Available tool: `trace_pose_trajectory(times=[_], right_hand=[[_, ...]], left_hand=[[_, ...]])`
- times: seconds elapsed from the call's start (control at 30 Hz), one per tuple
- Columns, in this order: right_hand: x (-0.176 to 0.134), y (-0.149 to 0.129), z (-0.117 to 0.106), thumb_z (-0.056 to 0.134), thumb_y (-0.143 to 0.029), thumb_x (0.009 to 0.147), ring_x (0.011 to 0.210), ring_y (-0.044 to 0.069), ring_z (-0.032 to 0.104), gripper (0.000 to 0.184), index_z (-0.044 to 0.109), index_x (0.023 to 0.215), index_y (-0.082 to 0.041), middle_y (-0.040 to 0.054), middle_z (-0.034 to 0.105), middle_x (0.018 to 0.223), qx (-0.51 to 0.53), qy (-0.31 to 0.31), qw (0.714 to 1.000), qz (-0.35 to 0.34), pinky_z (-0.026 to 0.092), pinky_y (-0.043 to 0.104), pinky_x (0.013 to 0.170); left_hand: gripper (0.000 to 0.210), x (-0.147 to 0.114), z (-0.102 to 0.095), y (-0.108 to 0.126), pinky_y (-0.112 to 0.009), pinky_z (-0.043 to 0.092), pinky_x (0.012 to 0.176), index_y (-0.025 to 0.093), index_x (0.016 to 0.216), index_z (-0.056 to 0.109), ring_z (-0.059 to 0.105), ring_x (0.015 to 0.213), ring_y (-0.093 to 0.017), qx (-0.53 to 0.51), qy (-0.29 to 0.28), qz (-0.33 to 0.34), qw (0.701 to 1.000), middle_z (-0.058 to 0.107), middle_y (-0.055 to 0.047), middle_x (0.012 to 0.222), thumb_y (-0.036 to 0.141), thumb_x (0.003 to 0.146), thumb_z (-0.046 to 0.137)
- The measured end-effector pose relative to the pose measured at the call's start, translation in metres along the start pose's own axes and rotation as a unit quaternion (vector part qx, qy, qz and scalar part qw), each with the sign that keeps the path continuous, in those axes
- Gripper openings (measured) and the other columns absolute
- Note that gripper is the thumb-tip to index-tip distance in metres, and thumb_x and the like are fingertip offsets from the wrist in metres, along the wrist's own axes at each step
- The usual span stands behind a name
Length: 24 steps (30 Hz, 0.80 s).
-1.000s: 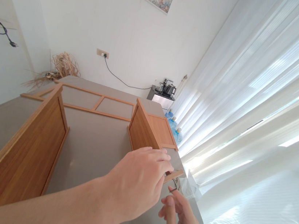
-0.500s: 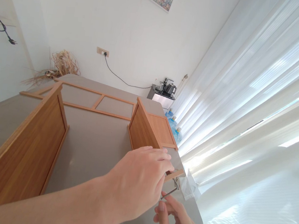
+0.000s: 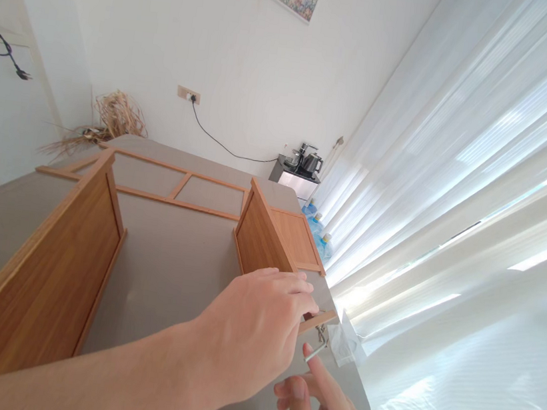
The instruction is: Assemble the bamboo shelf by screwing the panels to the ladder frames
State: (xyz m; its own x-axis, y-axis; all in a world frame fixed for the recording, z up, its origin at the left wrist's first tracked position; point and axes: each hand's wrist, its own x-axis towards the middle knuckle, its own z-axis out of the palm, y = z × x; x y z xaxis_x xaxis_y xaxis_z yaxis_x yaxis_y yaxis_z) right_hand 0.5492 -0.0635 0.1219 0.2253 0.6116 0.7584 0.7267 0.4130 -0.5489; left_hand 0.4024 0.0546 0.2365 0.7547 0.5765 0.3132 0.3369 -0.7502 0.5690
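Note:
My left hand (image 3: 256, 317) reaches across from the lower left and is closed over the near end of a wooden panel (image 3: 267, 231) standing on edge; its palm side is hidden. Just past its fingers, a short wooden rail (image 3: 318, 321) sticks out. An L-shaped hex key (image 3: 316, 352) sits at that rail, its long arm pointing down toward me. With the index fingertip touching the key's free end, my right hand (image 3: 325, 403) has its thumb lowered away from the key and stands open. Whether the key's short end sits in a bolt is too small to tell.
A second upright wooden panel (image 3: 59, 264) stands at left on the grey table (image 3: 165, 265). A wooden frame (image 3: 207, 210) joins the panels at the far end. Beyond the right panel lies a flat panel (image 3: 297, 235). A clear plastic bag (image 3: 343, 344) lies by the table's right edge, near the curtain (image 3: 448, 255).
The right thumb has dropped away from the hex key and the index finger has straightened upward against it. The key's free end has swung slightly right. My left hand stays put.

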Motion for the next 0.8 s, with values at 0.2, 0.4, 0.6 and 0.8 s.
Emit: trace_pose_trajectory(times=[0.2,0.4,0.6,0.8], right_hand=[[0.01,-0.004,0.003,0.066,-0.01,0.092,0.049,0.01,0.064,0.049,0.068,0.136,-0.032,-0.0071,0.072,0.064,-0.028,0.072,0.997,0.004,0.058,0.024,0.055],[0.023,-0.004,-0.008,0.067,-0.013,0.094,0.047,0.01,0.065,0.04,0.07,0.131,-0.029,-0.007,0.074,0.066,-0.073,0.097,0.993,0.013,0.057,0.022,0.051],[0.029,-0.006,-0.016,0.065,-0.031,0.098,0.052,0.012,0.069,0.025,0.073,0.12,-0.022,-0.0038,0.074,0.066,-0.158,0.098,0.979,0.085,0.055,0.024,0.057],[0.028,-0.006,-0.021,0.064,-0.041,0.098,0.055,0.012,0.071,0.033,0.072,0.125,-0.024,-0.0044,0.075,0.07,-0.169,0.089,0.971,0.141,0.054,0.023,0.062]], left_hand=[[0.043,0.0,0.0,0.0,-0.044,0.05,0.115,0.023,0.11,0.078,0.063,0.129,-0.025,0.001,-0.003,0.001,1.0,0.07,-0.003,0.135,0.005,0.09,0.044],[0.04,0.001,-0.001,0.0,-0.043,0.052,0.113,0.024,0.104,0.078,0.065,0.127,-0.024,0.001,0.004,0.008,1.0,0.072,-0.002,0.131,0.006,0.091,0.045],[0.039,0.0,-0.002,0.001,-0.04,0.054,0.11,0.023,0.098,0.078,0.066,0.124,-0.024,0.003,0.004,0.006,1.0,0.074,-0.003,0.125,0.006,0.092,0.044],[0.042,0.0,-0.002,0.001,-0.039,0.053,0.109,0.024,0.108,0.078,0.067,0.123,-0.023,0.013,0.014,0.016,1.0,0.073,-0.004,0.128,0.007,0.094,0.042]])
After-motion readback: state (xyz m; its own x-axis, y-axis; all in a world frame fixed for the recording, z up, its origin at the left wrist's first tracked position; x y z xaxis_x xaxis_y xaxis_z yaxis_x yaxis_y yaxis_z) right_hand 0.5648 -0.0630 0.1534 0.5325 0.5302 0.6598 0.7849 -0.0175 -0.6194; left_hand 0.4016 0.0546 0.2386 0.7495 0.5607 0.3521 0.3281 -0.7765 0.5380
